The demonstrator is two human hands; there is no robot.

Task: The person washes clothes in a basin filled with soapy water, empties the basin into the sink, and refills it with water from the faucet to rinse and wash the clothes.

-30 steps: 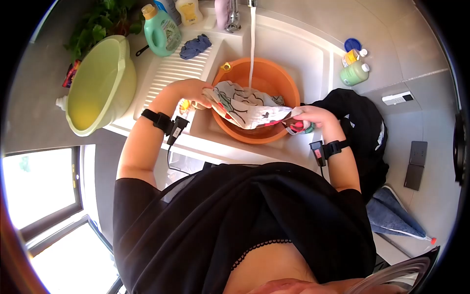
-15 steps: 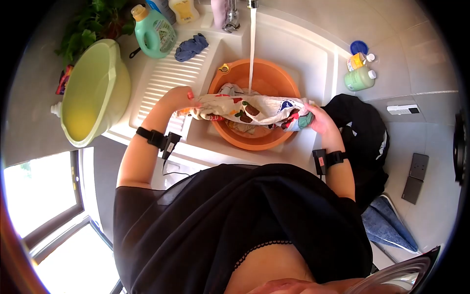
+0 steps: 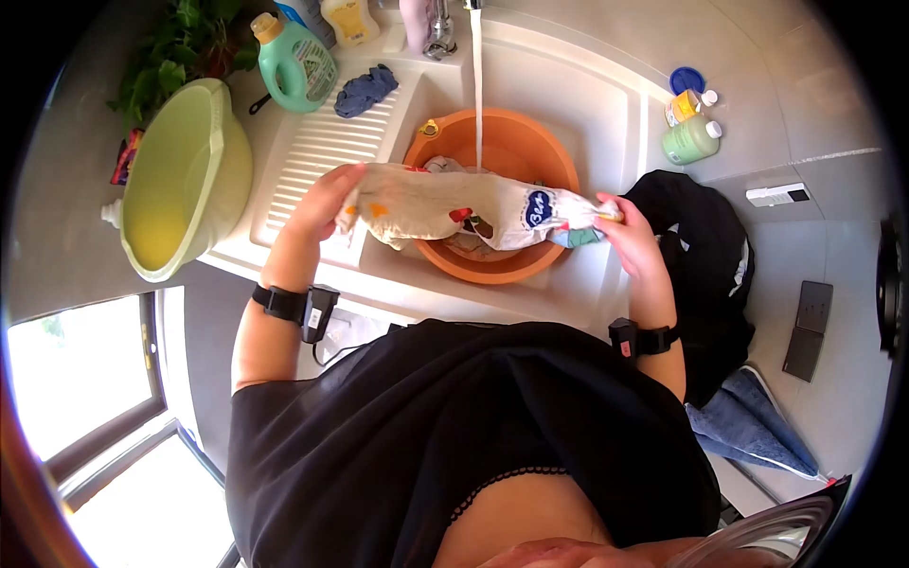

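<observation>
A white printed cloth (image 3: pixel 431 204) with colourful figures and a blue lettered patch stretches between my two hands, loosely bunched. My left hand (image 3: pixel 329 202) is closed on its left end, above the ribbed draining board. At the other end my right hand (image 3: pixel 634 239) pinches the gathered fabric. Beneath the cloth, an orange basin (image 3: pixel 533 142) stands in the sink (image 3: pixel 601 104) with more wet fabric in it. Water from the tap (image 3: pixel 474 5) runs down into the basin behind the cloth.
To the left stands a pale green tub (image 3: pixel 222 161) with yellowish liquid. A green detergent bottle (image 3: pixel 298 71) and a crumpled blue cloth (image 3: pixel 367 90) are on the draining board (image 3: pixel 322 142). Small bottles (image 3: pixel 691 139) line the right edge, near a black garment (image 3: pixel 705 284).
The cloth has been spread wider, turning so that the blue lettered patch shows more. My left hand has moved slightly left and my right hand slightly right.
</observation>
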